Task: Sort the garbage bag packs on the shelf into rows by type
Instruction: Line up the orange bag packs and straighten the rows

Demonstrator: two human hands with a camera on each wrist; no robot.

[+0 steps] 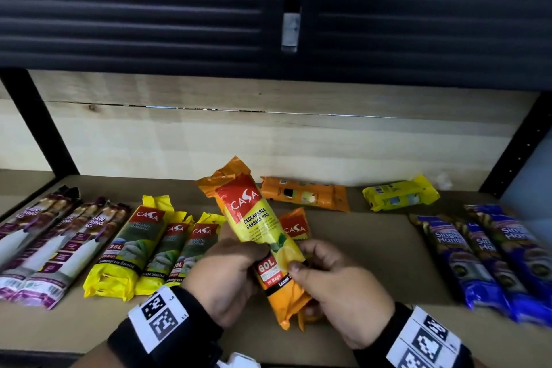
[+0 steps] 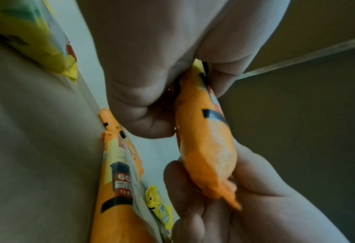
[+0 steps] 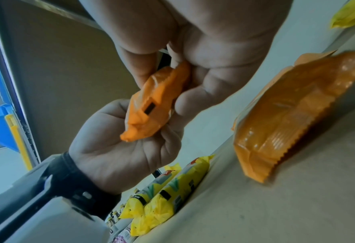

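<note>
I hold an orange 60L Casa pack (image 1: pixel 254 224) tilted above the shelf board (image 1: pixel 373 266), with both hands round its lower end. My left hand (image 1: pixel 239 260) grips it from the left and my right hand (image 1: pixel 304 260) pinches it from the right. The wrist views show the pack's orange tail (image 2: pixel 205 144) (image 3: pixel 151 111) between both palms. A second orange pack (image 1: pixel 295 227) lies on the shelf under it. A third orange pack (image 1: pixel 304 193) lies sideways at the back. Three yellow 25L packs (image 1: pixel 134 248) lie side by side to the left.
Purple drawstring packs (image 1: pixel 44 245) lie in a row at the far left, blue packs (image 1: pixel 493 257) in a row at the right. One yellow pack (image 1: pixel 400 193) lies sideways at the back right. Black uprights (image 1: pixel 35 119) frame the shelf, and another shelf (image 1: pixel 268 24) hangs overhead.
</note>
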